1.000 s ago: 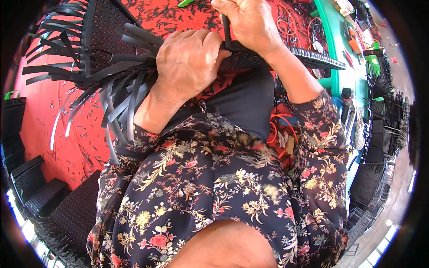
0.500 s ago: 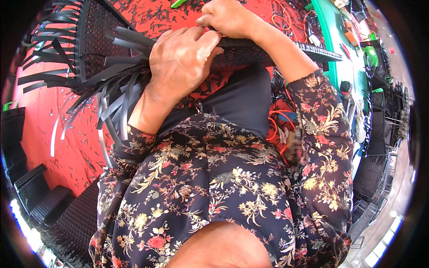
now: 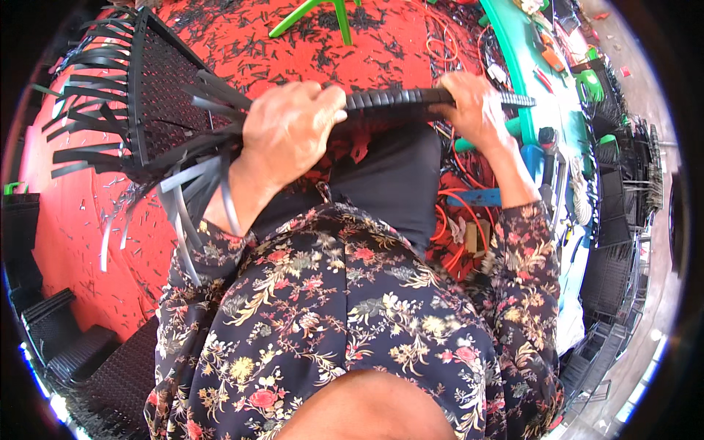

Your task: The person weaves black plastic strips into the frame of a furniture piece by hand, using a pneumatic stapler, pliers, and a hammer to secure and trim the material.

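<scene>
A black woven chair part, apparently made of flat plastic strips, lies across my lap and reaches to the far left. Loose black strips fringe its left edge, and more grey-black strip ends hang beside my left wrist. My left hand is closed over the near end of the wrapped black rail. Farther right along that rail, my right hand is closed round it, its thumb side toward the middle. The undersides of both hands are hidden.
Red floor covering is strewn with black strip scraps. Green stool legs stand at the far side. To the right is a green-edged table with tools on it, and an orange hose lies below. Black woven chairs stand at the lower left.
My right hand has moved right and nearer along the rail, away from my left hand. The rail between them now shows, tilted differently. More of the green stool is in view.
</scene>
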Tool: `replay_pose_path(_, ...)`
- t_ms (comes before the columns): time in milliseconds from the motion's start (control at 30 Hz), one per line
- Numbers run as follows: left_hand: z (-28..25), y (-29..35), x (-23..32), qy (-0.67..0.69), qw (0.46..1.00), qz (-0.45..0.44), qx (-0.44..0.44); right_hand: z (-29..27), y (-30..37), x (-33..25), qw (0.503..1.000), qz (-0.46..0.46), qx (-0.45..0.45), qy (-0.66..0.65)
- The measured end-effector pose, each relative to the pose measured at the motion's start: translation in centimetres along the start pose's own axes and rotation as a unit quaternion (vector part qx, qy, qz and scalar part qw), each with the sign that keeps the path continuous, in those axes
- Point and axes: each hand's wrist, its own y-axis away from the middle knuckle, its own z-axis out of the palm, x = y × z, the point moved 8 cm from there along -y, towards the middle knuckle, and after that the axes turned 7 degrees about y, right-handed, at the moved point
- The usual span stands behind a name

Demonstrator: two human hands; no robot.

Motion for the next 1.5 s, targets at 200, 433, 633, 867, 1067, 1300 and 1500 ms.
replay_pose_path(200,1.3,2.4,1.6,0.055,0.993,-0.038,-0.101,0.4,1.9,-1.3,0.998,-0.024,0.029,0.040)
replay_pose_path(433,1.6,4.7,1.3,0.043,0.989,-0.064,-0.128,2.3,1.2,-2.7,0.999,-0.038,0.024,-0.006)
replay_pose_path(633,0.6,3.9,1.9,0.048,0.987,-0.088,-0.124,1.4,0.7,-2.7,0.999,-0.034,0.031,-0.028)
replay_pose_path(867,-1.4,3.4,3.8,0.026,0.989,-0.086,-0.116,-0.6,1.2,-3.5,0.994,-0.051,0.091,-0.040)
replay_pose_path(1067,-1.9,3.5,4.9,0.034,0.989,-0.099,-0.106,-1.4,2.2,-3.7,0.994,-0.044,0.094,-0.027)
replay_pose_path(1300,-1.7,3.6,4.8,0.045,0.986,-0.111,-0.114,-1.5,2.3,-3.9,0.992,-0.050,0.113,-0.024)
replay_pose_path(1500,-1.6,3.6,5.0,0.039,0.985,-0.115,-0.119,-1.0,2.8,-3.5,0.994,-0.045,0.098,-0.027)
